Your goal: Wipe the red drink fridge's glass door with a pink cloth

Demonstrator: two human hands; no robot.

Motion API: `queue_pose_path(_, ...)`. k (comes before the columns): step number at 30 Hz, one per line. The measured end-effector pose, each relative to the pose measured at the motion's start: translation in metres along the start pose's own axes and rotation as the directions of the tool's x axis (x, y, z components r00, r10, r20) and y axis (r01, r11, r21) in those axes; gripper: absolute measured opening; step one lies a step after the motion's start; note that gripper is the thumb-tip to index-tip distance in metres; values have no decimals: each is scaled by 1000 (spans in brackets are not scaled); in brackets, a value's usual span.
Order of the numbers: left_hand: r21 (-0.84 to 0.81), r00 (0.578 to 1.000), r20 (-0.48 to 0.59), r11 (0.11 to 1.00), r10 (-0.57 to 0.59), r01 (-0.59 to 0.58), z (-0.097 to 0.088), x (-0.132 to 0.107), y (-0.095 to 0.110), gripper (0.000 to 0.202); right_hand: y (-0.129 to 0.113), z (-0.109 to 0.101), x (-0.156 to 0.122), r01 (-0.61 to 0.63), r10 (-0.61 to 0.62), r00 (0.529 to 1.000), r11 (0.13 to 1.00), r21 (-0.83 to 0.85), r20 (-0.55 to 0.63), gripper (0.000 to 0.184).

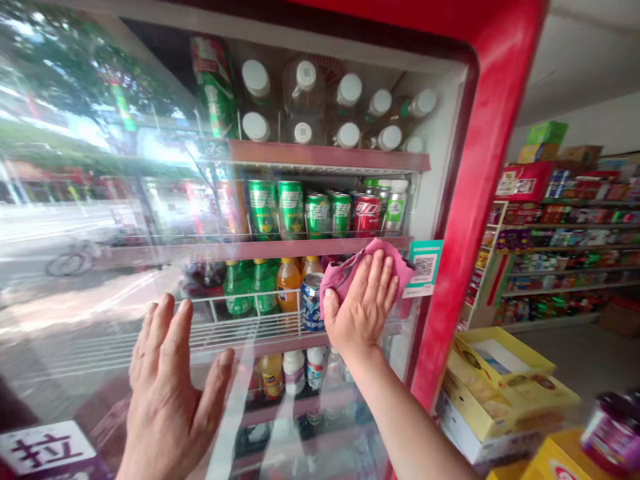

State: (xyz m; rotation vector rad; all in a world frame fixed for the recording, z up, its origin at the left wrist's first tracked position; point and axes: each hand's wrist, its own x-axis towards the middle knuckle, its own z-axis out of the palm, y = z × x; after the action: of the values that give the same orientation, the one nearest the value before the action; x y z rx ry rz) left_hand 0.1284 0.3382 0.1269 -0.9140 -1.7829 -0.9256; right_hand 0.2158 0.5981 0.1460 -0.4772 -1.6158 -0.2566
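My right hand point(361, 303) presses a pink cloth point(343, 279) against the glass door point(280, 440) of a red drinks fridge. Its fingers lie together over the cloth and point upward, and part of the cloth shows dark along a fold. To the left, my left hand point(173, 380) is raised with its fingers stretched up and the thumb apart, holding nothing. Whether it touches the glass I cannot tell. A green and white QR code sticker point(424, 268) sits just right of the cloth. Behind the glass stand green cans point(263, 208), a red can point(367, 215) and a blue Pepsi can point(311, 303).
The red door frame point(480, 200) runs down the right. Beyond it are yellow cardboard boxes point(505, 393), purple-labelled jars point(613, 427) and stocked shop shelves point(575, 260). A sign with a Chinese character point(43, 448) is at lower left. Street reflections cover the glass's left side.
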Motion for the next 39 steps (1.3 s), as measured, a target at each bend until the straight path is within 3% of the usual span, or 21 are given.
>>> queue_pose_path(3,36,999,-23,999,-28,29,-14,-3,-25,84,-42,9,-3,-4,4,1000,1000,31,-7,92)
queue_pose_path(9,13,998,-35,999,-46,46,-20,7,-57,85,-102,19,-7,168,-169,985,985,33,19,86)
queue_pose_path(13,-35,999,-50,999,2,-4,-17,15,-63,86,-106,16,-6,342,-343,938,939,26,41,82)
queue_pose_path(17,-71,998,-58,997,31,-35,-23,17,-73,88,-81,5,0,486,-488,871,873,47,56,82)
queue_pose_path(19,-76,997,-64,996,32,-37,-30,15,-82,88,-72,2,1,445,-446,894,895,24,49,83)
queue_pose_path(21,-76,997,-74,997,20,-25,-38,12,-95,88,-75,2,0,326,-325,945,945,-15,43,85)
queue_pose_path(24,-71,996,-88,997,-13,6,-52,7,-117,88,-101,9,-4,157,-156,988,986,-50,22,89)
queue_pose_path(27,-57,995,-91,998,-34,29,-67,3,-140,88,-142,18,-6,100,-100,995,994,-51,-3,90)
queue_pose_path(34,-26,992,-82,996,-91,89,-81,-4,-175,88,-223,30,-6,190,-190,982,982,10,17,90)
queue_pose_path(37,-41,994,-68,996,-81,78,-77,-2,-172,88,-237,31,-8,292,-293,956,956,30,33,88)
queue_pose_path(39,-56,996,-66,997,-61,57,-75,1,-168,88,-232,28,-8,377,-380,924,924,59,44,88)
